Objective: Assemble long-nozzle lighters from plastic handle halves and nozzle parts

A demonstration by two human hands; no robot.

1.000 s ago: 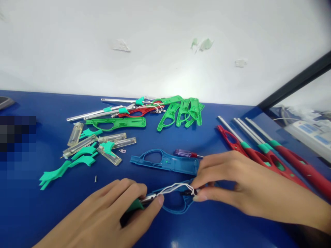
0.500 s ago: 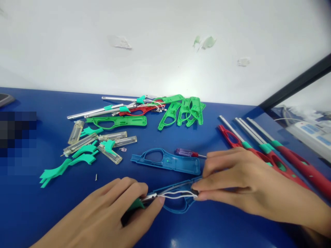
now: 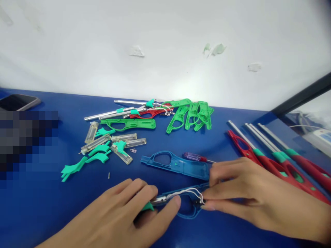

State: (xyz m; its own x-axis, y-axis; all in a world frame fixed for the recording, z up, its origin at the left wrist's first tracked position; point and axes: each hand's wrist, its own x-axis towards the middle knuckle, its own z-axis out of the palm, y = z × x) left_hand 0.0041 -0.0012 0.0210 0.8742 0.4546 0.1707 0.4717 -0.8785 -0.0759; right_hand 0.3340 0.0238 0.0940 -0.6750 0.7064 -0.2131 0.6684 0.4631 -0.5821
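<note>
My left hand (image 3: 129, 210) is closed round a silver lighter tube (image 3: 159, 199) with a green collar (image 3: 148, 206). White wires (image 3: 186, 190) run from the tube's end to a small black part (image 3: 200, 202), which my right hand (image 3: 240, 193) pinches between thumb and fingers. Beneath both hands lies a blue lighter handle half (image 3: 184, 216), open side up, with a loop-shaped trigger opening. Behind it rests a second blue handle half (image 3: 178, 165). A screwdriver (image 3: 195, 157) with a purple and red handle lies past my right fingers.
Clear fuel tanks (image 3: 95, 144), green triggers (image 3: 74, 168) and a screw (image 3: 109, 175) lie at left. Behind are green handle halves (image 3: 129, 124) and metal tubes (image 3: 110, 113). Red lighters (image 3: 274, 168) line the right. A phone (image 3: 20, 102) sits far left, by the wall.
The view has shifted, so the table's things appear farther right. The white wires now bow upward, and the black part has come down toward the blue half's loop with my right hand.
</note>
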